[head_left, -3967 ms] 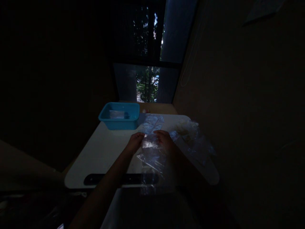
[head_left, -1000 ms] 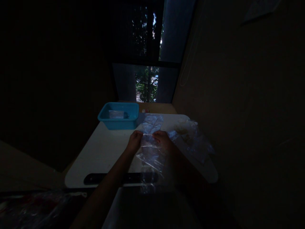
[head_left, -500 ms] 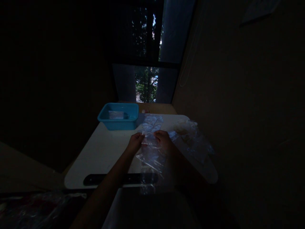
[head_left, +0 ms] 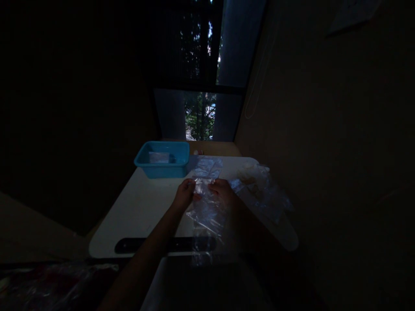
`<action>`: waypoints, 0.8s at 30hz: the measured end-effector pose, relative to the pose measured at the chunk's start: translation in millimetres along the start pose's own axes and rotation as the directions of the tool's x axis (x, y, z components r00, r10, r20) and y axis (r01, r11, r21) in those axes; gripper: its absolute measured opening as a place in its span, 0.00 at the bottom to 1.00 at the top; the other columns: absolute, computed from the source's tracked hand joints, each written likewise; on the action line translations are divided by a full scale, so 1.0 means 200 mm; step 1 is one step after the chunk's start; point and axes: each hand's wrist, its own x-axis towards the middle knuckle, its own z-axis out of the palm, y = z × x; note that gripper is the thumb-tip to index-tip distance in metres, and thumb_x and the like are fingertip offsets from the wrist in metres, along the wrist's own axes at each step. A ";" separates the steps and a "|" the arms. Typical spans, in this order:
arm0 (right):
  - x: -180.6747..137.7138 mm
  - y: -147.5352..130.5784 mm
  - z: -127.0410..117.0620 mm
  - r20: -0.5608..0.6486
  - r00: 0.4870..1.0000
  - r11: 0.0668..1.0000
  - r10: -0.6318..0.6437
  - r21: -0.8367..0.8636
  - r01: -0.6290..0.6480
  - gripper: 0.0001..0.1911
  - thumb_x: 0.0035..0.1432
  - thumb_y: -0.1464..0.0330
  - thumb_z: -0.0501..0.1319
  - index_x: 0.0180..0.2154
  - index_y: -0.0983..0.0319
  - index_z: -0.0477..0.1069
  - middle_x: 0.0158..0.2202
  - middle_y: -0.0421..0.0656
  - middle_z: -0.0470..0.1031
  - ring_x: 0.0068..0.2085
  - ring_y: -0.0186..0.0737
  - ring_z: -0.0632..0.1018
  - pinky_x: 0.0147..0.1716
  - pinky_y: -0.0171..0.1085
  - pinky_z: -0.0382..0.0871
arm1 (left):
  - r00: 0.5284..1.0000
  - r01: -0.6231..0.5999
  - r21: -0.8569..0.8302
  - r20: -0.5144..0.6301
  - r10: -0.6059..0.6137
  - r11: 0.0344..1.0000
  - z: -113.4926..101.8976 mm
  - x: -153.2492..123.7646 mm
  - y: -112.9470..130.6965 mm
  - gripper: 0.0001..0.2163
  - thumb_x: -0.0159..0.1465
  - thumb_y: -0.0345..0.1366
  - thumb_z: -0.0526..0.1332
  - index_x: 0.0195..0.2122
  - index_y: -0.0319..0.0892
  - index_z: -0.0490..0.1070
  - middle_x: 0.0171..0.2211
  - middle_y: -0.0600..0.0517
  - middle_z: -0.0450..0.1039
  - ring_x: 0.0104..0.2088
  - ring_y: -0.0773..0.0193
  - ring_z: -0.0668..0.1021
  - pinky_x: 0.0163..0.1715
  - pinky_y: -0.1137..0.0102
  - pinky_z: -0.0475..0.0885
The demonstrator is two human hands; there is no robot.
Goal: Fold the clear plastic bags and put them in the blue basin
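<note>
1. Left hand (head_left: pixel 185 191) pinches the left side of some clear plastic film (head_left: pixel 204 186), right hand (head_left: pixel 223 190) pinches the right side, probably because stuff that limp needs two grips to stay flat.
2. Film's mid-table, seems to reach past the white table's (head_left: pixel 142 207) near edge.
3. Blue tub (head_left: pixel 165 172) far left, crumpled plastic (head_left: pixel 261 185) right, likely parked out of the arms' way.

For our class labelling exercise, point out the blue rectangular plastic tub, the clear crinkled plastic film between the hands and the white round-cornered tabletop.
Blue rectangular plastic tub (head_left: pixel 167 172), head view: near outer wall.
Clear crinkled plastic film (head_left: pixel 208 211), head view: middle stretch.
White round-cornered tabletop (head_left: pixel 138 207), head view: left part.
</note>
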 end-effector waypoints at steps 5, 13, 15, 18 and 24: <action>0.00 -0.01 0.00 -0.016 0.999 0.999 -0.030 0.014 0.030 0.16 0.40 0.59 0.60 0.15 0.62 0.58 0.12 0.34 0.57 0.15 0.26 0.58 0.16 0.31 0.47 | 0.999 0.031 0.018 0.022 -0.031 0.999 0.00 0.00 0.01 0.15 0.45 0.42 0.61 0.30 0.40 0.62 0.15 0.57 0.67 0.12 0.65 0.70 0.13 0.71 0.65; 0.03 -0.03 -0.01 -0.062 0.996 0.985 -0.068 -0.161 0.057 0.17 0.43 0.59 0.56 0.13 0.61 0.56 0.10 0.34 0.55 0.13 0.27 0.57 0.15 0.31 0.46 | 1.000 0.018 -0.003 0.014 -0.018 1.000 0.00 0.01 -0.01 0.15 0.47 0.43 0.60 0.31 0.41 0.60 0.15 0.57 0.67 0.12 0.66 0.71 0.12 0.73 0.64; 0.04 -0.03 -0.02 -0.120 0.990 0.962 -0.079 -0.268 0.044 0.15 0.43 0.61 0.55 0.13 0.61 0.58 0.10 0.34 0.56 0.14 0.27 0.57 0.15 0.31 0.47 | 1.000 0.020 -0.015 0.022 -0.020 1.000 -0.01 0.01 -0.01 0.15 0.47 0.43 0.60 0.32 0.41 0.59 0.15 0.57 0.67 0.12 0.66 0.71 0.12 0.73 0.63; 0.07 -0.04 -0.03 -0.164 0.979 0.925 -0.120 -0.377 0.050 0.12 0.43 0.64 0.55 0.14 0.61 0.61 0.11 0.35 0.57 0.16 0.28 0.60 0.16 0.30 0.50 | 1.000 0.026 -0.029 0.017 -0.026 0.999 -0.01 0.01 -0.01 0.16 0.47 0.43 0.60 0.32 0.41 0.59 0.14 0.58 0.67 0.12 0.67 0.70 0.12 0.75 0.63; 0.08 -0.06 -0.04 -0.157 0.963 0.901 -0.220 -0.410 0.139 0.10 0.44 0.65 0.54 0.16 0.61 0.63 0.13 0.35 0.60 0.18 0.30 0.64 0.18 0.29 0.54 | 1.000 0.014 -0.103 0.002 -0.014 0.995 -0.01 0.01 0.00 0.15 0.48 0.43 0.60 0.32 0.39 0.61 0.15 0.57 0.68 0.13 0.69 0.70 0.13 0.75 0.64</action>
